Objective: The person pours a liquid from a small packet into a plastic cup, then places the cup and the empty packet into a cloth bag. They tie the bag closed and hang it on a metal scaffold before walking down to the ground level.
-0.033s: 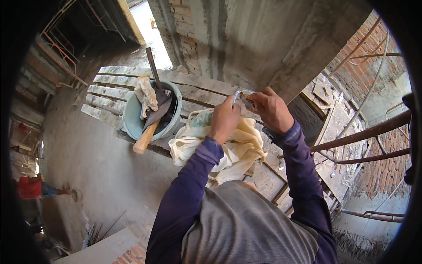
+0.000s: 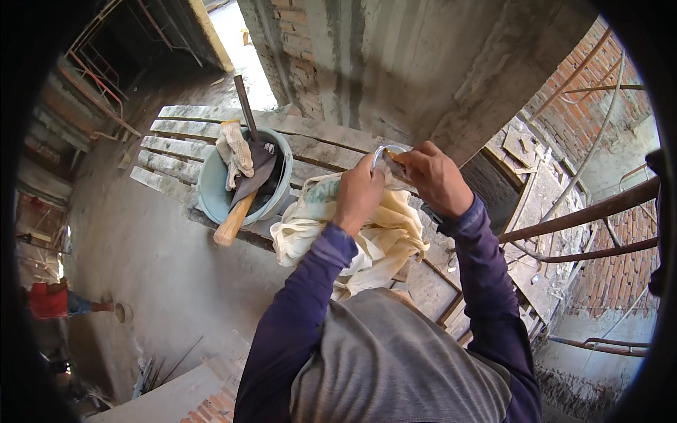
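A small, probably plastic packet (image 2: 379, 151) was held above cream cloth (image 2: 396, 227) on a slatted desk (image 2: 176, 148).
The left hand (image 2: 360, 196) had its fingers closed on one side; the right hand (image 2: 441, 179) pinched the other, fingertips nearly together.

A pale blue-green bucket (image 2: 206, 185) stands on a slatted wooden bench (image 2: 175, 146), its slats dusted grey. In it lie a knitted glove (image 2: 235, 155), a dark metal blade (image 2: 255, 176) and a wooden handle (image 2: 233, 222) jutting over the rim; a dark bar (image 2: 245, 106) sticks up behind. Beyond rises a bare concrete wall (image 2: 423, 63). To the right, rusty pipes (image 2: 592, 210) cross before exposed brickwork (image 2: 610, 271). At far left is a person in a red top (image 2: 48, 302), near a round object (image 2: 123, 312), perhaps a pail. Thin rods (image 2: 180, 359) lie lower down.
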Demonstrator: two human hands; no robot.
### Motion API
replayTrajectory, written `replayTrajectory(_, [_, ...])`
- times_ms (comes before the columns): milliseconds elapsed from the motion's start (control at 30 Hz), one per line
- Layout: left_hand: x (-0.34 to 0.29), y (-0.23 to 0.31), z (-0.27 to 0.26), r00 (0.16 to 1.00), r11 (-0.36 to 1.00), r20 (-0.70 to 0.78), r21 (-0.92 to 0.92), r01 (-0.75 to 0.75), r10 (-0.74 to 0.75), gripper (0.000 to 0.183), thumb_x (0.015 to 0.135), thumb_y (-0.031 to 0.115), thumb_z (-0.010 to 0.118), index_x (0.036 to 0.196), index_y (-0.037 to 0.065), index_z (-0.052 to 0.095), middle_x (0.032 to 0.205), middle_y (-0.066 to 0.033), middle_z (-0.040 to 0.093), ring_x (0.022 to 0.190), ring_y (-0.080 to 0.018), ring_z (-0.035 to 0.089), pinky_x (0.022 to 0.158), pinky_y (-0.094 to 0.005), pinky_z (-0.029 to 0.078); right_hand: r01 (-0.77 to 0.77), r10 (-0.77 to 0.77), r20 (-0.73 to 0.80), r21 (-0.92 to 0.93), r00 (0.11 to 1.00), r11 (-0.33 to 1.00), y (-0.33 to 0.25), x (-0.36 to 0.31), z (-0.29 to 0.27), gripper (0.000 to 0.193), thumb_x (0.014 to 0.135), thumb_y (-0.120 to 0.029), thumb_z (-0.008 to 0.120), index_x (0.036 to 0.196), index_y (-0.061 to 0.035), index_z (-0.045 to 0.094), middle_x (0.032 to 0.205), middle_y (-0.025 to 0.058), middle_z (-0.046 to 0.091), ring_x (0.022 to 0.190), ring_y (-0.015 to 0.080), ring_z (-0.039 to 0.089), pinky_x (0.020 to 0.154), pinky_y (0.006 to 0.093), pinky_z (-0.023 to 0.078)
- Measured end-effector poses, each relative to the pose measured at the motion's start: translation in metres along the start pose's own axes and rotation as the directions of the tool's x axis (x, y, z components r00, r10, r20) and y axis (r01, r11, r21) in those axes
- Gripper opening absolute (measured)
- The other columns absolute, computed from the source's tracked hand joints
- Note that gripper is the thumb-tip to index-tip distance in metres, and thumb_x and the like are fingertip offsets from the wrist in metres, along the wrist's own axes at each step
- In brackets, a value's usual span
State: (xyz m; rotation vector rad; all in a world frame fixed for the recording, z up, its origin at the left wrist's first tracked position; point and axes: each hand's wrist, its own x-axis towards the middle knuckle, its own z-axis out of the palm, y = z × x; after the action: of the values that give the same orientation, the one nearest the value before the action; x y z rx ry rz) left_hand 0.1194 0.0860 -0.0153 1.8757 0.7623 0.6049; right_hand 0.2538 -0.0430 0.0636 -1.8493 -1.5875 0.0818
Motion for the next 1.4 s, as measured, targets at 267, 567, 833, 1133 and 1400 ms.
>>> replayTrajectory(267, [-0.071, 0.02, -0.038, 0.994, 0.999, -0.099, -0.007, -0.051, 0.05, 0.037, 0.101, 0.009, 0.053, 0.136, -0.001, 0.062, 0.072, -0.01, 0.067, 0.058, -0.0146, 0.065, 0.057, -0.0317, 0.052, -0.012, 0.002, 0.053, 0.182, 0.999, 0.983, -0.06, -0.016, -0.016, 0.021, 0.088, 0.004, 0.059, 0.108, 0.0002, 0.066, 0.096, 0.0203, 0.068, 0.09, 0.0395, 0.068, 0.079, 0.0452, 0.055])
replayTrajectory(567, [-0.122, 0.046, -0.06, 0.992, 0.998, -0.124, -0.058, 0.019, -0.026, 0.035, 0.099, 0.009, 0.06, 0.132, 0.0, 0.064, 0.093, -0.0274, 0.071, 0.086, -0.0432, 0.073, 0.074, -0.0434, 0.056, 0.138, -0.138, -0.008, 0.104, 0.99, 0.985, -0.099, -0.036, -0.006, 0.028, 0.084, 0.004, 0.07, 0.111, -0.0022, 0.071, 0.097, 0.0168, 0.07, 0.089, 0.0365, 0.067, 0.078, 0.0439, 0.055])
replayTrajectory(833, [-0.132, 0.056, -0.068, 0.993, 0.998, -0.11, 0.056, -0.041, 0.047, 0.033, 0.096, 0.008, 0.063, 0.128, -0.003, 0.066, 0.093, -0.0292, 0.071, 0.086, -0.0422, 0.073, 0.072, -0.043, 0.057, 0.205, -0.204, -0.033, 0.037, 0.978, 0.978, -0.103, -0.05, 0.0, 0.035, 0.079, 0.005, 0.069, 0.112, -0.0028, 0.071, 0.103, 0.0137, 0.071, 0.09, 0.0327, 0.066, 0.079, 0.0412, 0.055])
replayTrajectory(1133, [-0.136, 0.051, -0.068, 0.999, 0.999, -0.044, -0.036, 0.007, -0.009, 0.032, 0.097, 0.007, 0.062, 0.128, -0.005, 0.065, 0.081, -0.0206, 0.068, 0.072, -0.0299, 0.067, 0.063, -0.038, 0.053, 0.109, -0.122, 0.078, 0.152, 0.989, 0.982, -0.102, -0.063, 0.0, 0.032, 0.089, 0.006, 0.068, 0.119, -0.0019, 0.069, 0.112, 0.0172, 0.071, 0.098, 0.0353, 0.068, 0.084, 0.0424, 0.056])
replayTrajectory(1400, [-0.138, 0.045, -0.064, 0.998, 0.998, -0.044, -0.052, -0.039, 0.037, 0.035, 0.099, 0.006, 0.061, 0.133, -0.003, 0.064, 0.067, -0.0065, 0.064, 0.054, -0.008, 0.058, 0.053, -0.0292, 0.048, -0.047, 0.038, 0.066, 0.143, 0.997, 0.989, -0.095, -0.072, 0.001, 0.036, 0.086, 0.012, 0.067, 0.12, -0.0002, 0.068, 0.104, 0.0162, 0.071, 0.093, 0.0318, 0.07, 0.08, 0.0382, 0.057])
